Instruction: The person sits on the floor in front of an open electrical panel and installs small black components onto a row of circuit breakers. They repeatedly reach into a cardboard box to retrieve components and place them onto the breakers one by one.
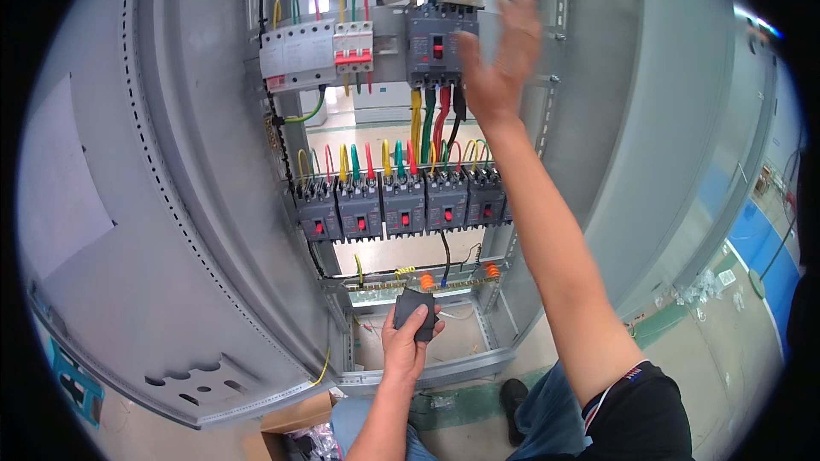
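Observation:
My left hand (407, 343) is closed on a small stack of thin, flat black plates (416, 314), thumb on top, low in front of the cabinet's open frame. My right hand (504, 60) is raised at the right side of the large dark grey circuit breaker (431, 47). Its fingers are stretched out with the thumb apart, a little blurred, and I see nothing in them. Whether it touches the breaker I cannot tell. Thick yellow, green, red and black cables (429, 119) run down from this breaker.
Several smaller breakers (403, 209) with red levers form a row below. A white device (299, 55) and a red-levered breaker (353, 47) sit upper left. Orange insulators (427, 281) stand on the lower rail. Grey cabinet doors (222, 290) flank me; a cardboard box (295, 418) is below.

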`<control>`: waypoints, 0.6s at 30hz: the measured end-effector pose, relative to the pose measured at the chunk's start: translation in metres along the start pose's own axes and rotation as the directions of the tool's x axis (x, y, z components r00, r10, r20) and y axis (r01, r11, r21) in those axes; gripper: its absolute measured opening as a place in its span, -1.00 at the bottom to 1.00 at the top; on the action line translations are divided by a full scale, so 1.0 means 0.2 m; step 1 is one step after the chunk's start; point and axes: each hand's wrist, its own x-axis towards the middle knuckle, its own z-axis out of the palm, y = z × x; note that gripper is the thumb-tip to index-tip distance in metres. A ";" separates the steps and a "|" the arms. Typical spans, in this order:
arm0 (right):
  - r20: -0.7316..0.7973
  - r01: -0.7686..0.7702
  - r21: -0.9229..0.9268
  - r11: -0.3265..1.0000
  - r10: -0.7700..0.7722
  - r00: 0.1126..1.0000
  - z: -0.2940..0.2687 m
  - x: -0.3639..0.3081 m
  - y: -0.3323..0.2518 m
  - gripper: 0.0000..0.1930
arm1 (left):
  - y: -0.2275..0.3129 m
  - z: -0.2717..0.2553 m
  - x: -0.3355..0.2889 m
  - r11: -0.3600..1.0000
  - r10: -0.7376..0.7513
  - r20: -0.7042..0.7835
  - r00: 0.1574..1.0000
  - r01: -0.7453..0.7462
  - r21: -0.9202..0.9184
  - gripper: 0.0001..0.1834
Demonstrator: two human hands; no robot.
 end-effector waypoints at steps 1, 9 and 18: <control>0.075 0.004 -0.122 0.993 0.005 0.997 0.09 -0.02 0.12 -0.22 | -0.03 0.03 0.01 1.000 -0.002 0.016 1.000 0.002 -0.009 -0.62; -0.003 -0.003 0.161 0.987 0.004 1.000 -0.10 0.11 -0.11 -0.24 | 0.04 -0.01 -0.02 1.000 0.000 -0.021 1.000 -0.001 -0.010 -0.61; -0.046 -0.038 -0.028 0.999 0.037 0.998 0.22 0.02 0.11 -0.18 | -0.07 0.03 0.02 0.998 -0.057 0.027 0.998 0.057 -0.015 -0.64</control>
